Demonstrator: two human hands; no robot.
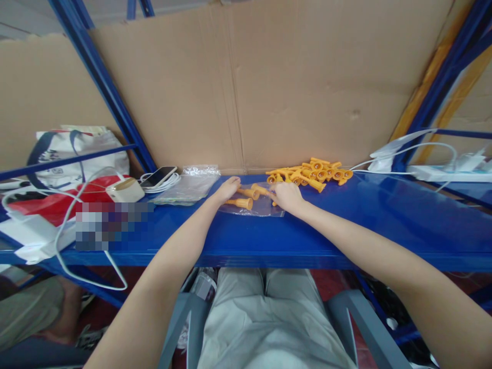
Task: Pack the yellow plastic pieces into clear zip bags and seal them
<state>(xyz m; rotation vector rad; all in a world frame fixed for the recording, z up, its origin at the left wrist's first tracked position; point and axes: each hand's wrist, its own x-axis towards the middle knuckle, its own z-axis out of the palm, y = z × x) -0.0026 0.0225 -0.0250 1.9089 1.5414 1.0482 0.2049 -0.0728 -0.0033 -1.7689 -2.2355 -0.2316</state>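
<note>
A small clear plastic bag (258, 207) lies flat on the blue shelf (346, 225), with a few orange plastic pegs (241, 203) on or in it. My left hand (227, 188) rests on the bag's left end, fingers curled down on it. My right hand (286, 196) is at the bag's right end, fingers pinched on an orange peg (262, 190). Just behind my right hand lies a heap of several more orange pegs (311, 171).
A stack of clear bags (190, 185) lies left of my hands, with a phone (158, 176), white cables and a small white box (125, 190) beside it. A tote bag (77, 154) stands far left. White chargers and a power strip (442, 171) sit right. Cardboard backs the shelf.
</note>
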